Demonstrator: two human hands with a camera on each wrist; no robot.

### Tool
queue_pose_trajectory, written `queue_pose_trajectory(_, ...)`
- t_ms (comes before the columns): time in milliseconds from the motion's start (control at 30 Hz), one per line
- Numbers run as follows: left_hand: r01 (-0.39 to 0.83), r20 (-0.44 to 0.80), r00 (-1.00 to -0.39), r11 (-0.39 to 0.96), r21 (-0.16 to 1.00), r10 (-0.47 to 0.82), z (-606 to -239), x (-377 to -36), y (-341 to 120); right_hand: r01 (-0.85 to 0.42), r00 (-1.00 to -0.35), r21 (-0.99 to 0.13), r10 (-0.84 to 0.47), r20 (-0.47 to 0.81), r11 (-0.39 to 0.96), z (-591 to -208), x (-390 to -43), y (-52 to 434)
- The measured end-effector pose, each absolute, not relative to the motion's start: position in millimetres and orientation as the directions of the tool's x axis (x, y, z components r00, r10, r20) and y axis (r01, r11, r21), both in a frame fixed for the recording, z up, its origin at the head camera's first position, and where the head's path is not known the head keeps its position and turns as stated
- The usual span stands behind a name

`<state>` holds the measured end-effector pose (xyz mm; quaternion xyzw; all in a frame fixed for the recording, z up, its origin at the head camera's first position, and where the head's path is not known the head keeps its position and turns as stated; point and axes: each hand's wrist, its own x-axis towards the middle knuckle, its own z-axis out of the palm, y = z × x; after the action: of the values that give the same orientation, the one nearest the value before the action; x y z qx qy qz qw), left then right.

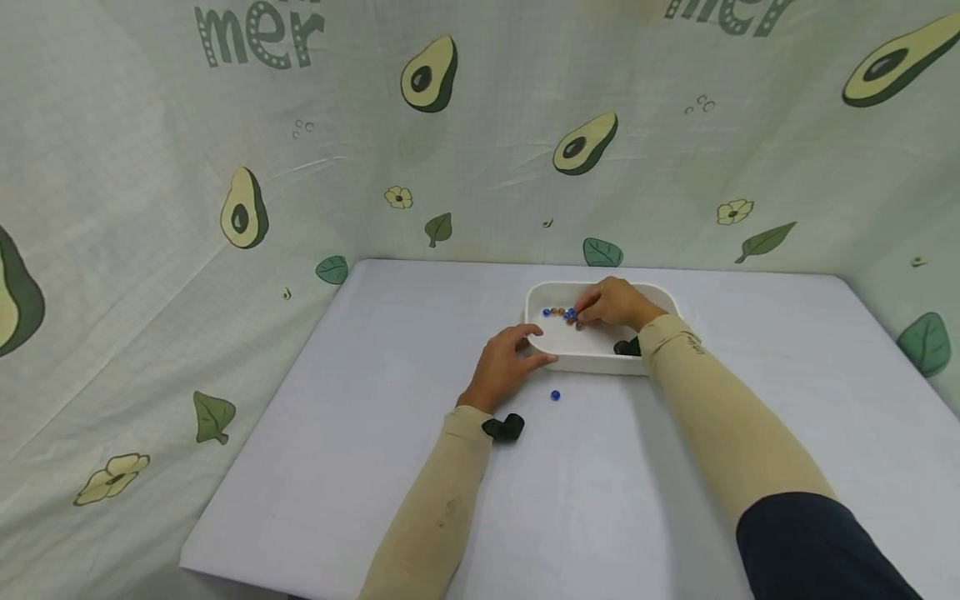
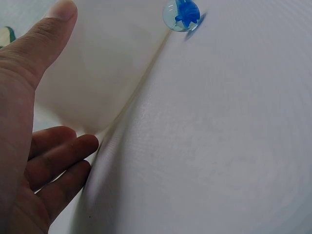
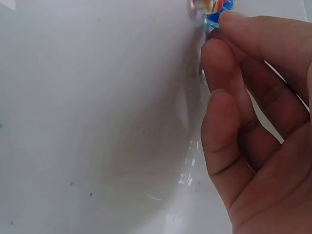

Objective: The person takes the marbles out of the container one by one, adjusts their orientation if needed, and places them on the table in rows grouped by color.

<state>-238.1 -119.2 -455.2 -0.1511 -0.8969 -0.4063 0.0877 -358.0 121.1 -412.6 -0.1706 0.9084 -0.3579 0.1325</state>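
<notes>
A row of marbles (image 1: 558, 312), blue and orange, lies inside the white tray (image 1: 592, 360) near its far wall. The right hand (image 1: 615, 302) reaches into the tray, its curled fingertips (image 3: 229, 22) pinching a blue marble at the row's end. The left hand (image 1: 506, 362) rests relaxed against the tray's near-left corner, holding nothing. One blue marble (image 1: 555, 395) lies loose on the worktop (image 1: 360, 433) just before the tray.

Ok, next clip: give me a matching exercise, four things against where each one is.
Things:
1. left hand
2. right hand
3. lone blue marble
4. row of marbles

Places:
A. on the table, in front of the tray
B. inside the tray, along its far wall
C. on the tray's near left corner
D. reaching into the tray, fingertips at the marbles

Pairs: 1-C, 2-D, 3-A, 4-B. The tray is white.
</notes>
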Motion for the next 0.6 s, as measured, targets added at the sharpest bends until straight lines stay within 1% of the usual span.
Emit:
queue_pose_trajectory(367, 0.347, 0.277, -0.938, 0.614, 0.709, 0.211, -454.9, -239.3, -119.3, -0.269, -0.899, -0.672, -0.430, -0.082, 0.690, -409.3, -358.3, 115.1)
queue_pose_trajectory(600, 0.333, 0.270, -0.943, 0.622, 0.709, 0.197, -456.9, -239.5, -120.5, -0.262, -0.905, -0.673, -0.417, -0.076, 0.692, -408.3, -356.3, 114.1)
